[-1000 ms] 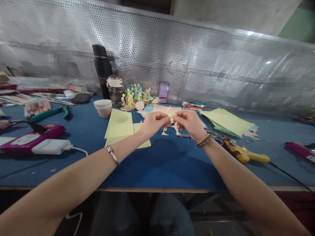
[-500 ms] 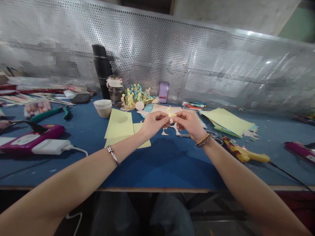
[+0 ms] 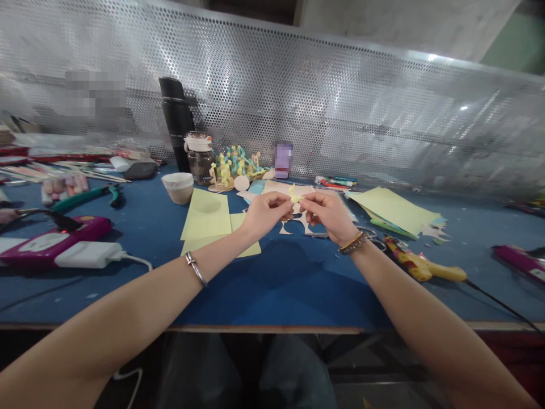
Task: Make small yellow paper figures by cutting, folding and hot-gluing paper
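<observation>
Between the fingertips of both hands, above the middle of the blue table, is a small curled yellow paper piece [image 3: 295, 196]. My left hand [image 3: 269, 213] pinches it from the left, fingers closed. From the other side my right hand [image 3: 326, 215] grips it between thumb and fingers. Pale paper offcuts [image 3: 287, 227] with curved cut edges lie beneath the hands. Left of them are yellow paper sheets [image 3: 207, 215], partly overlapping. Behind stands a cluster of yellow, blue and pink curled paper shapes [image 3: 238, 162].
A yellow glue gun [image 3: 426, 268] and stacked yellow paper [image 3: 394, 209] lie to the right. At left are a purple power strip [image 3: 55, 241], green-handled pliers [image 3: 83, 197] and a paper-lined cup [image 3: 177, 187]. A black flask [image 3: 176, 122], brown bottle [image 3: 199, 159] and phone [image 3: 283, 160] stand behind.
Both hands stay in nearly the same place, holding the yellow paper piece. Only slight finger movement shows at the piece.
</observation>
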Motion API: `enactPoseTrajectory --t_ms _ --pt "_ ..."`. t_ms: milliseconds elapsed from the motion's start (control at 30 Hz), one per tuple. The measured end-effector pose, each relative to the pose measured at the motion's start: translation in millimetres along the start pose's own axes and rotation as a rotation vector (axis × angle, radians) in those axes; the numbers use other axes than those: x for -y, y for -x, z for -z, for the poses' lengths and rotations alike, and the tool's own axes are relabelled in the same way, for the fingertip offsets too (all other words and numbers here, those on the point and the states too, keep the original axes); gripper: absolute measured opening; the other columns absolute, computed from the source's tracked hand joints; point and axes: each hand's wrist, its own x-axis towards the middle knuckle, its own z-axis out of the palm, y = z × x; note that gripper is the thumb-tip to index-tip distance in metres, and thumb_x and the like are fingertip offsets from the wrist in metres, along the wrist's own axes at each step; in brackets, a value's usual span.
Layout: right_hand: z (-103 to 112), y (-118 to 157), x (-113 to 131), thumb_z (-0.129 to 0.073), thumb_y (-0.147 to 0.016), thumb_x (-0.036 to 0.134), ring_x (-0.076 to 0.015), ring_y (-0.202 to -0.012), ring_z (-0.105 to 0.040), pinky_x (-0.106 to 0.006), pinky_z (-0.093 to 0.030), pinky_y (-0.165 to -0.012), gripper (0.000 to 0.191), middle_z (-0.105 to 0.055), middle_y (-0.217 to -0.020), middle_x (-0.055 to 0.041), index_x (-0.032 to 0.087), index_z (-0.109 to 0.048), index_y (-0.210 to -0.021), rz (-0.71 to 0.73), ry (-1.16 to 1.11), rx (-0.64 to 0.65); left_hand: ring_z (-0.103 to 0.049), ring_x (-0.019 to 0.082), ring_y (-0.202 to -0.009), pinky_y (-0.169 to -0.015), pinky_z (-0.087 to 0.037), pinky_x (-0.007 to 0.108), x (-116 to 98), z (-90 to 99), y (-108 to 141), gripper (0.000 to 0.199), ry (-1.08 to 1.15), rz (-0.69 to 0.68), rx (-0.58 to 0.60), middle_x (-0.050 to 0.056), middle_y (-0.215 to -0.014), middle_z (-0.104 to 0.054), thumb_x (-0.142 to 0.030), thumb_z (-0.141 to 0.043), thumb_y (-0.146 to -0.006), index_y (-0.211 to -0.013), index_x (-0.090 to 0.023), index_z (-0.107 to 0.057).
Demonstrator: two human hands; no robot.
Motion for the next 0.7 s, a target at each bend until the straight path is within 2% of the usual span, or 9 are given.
enactPoseTrajectory --t_ms 233,367,567,700 --pt "0.2 -1.0 0.5 -0.066 -0.073 0.037 -0.0062 -0.047 -0.051 -0.019 -0.041 -0.040 0.023 -0.062 -0.070 -0.0020 0.015 -0.062 -0.078 0.009 0.026 -0.030 -0.066 0.013 -0.065 -0.065 -0.056 0.025 -1.2 -0.3 0.1 0.021 -0.012 -0.008 -0.026 0.004 -0.070 -0.066 -0.035 -0.063 -0.075 -0.078 -0.015 -0.061" --pt "-0.2 -1.0 0.6 -0.065 -0.074 0.038 -0.0065 -0.046 -0.051 -0.020 -0.042 -0.040 0.023 -0.062 -0.068 -0.0017 0.016 -0.061 -0.078 0.036 0.063 -0.028 -0.068 0.014 -0.067 -0.064 -0.056 0.026 -0.6 -0.6 1.0 0.021 -0.008 0.005 -0.017 0.006 -0.075 -0.068 -0.035 -0.062 -0.075 -0.078 -0.015 -0.060" --pt "0.3 -0.5 0.4 -0.063 -0.075 0.037 -0.0064 -0.046 -0.051 -0.020 -0.042 -0.040 0.022 -0.061 -0.066 -0.0012 0.015 -0.061 -0.077 0.062 0.103 -0.035 -0.069 0.016 -0.068 -0.060 -0.056 0.025 -5.2 -2.5 2.8 0.022 0.052 0.056 0.049 0.009 -0.085 -0.070 -0.025 -0.060 -0.076 -0.095 -0.015 -0.056" --pt "0.6 -0.4 1.9 -0.063 -0.075 0.040 -0.0060 -0.046 -0.050 -0.020 -0.041 -0.040 0.025 -0.061 -0.067 -0.0013 0.015 -0.062 -0.077 0.072 0.125 -0.011 -0.068 0.016 -0.072 -0.056 -0.055 0.023 -8.2 -2.4 3.4 0.029 0.029 0.041 0.061 0.010 -0.094 -0.068 -0.031 -0.060 -0.078 -0.102 -0.015 -0.059"
